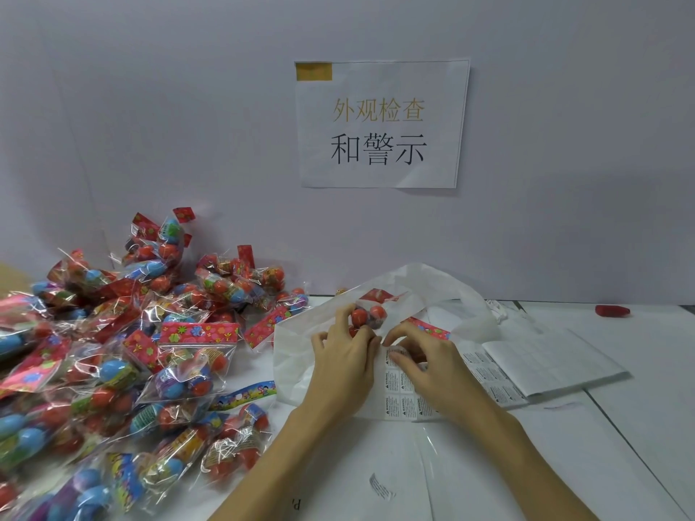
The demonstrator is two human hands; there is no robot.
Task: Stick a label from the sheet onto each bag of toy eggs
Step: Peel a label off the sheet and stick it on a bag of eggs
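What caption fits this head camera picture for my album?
Left hand holds a bag of toy eggs while right hand peels a label off the sheet.

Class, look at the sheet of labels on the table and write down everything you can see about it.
The label sheet is white paper, printed with a grid of small rectangular warning labels in black text. It lies flat on the white table, partly under both hands. The right hand pinches at a label near its top edge; the left hand, gripping a bag of toy eggs, rests over its left side. A white plastic bag lies beside it. More labels show to the right.
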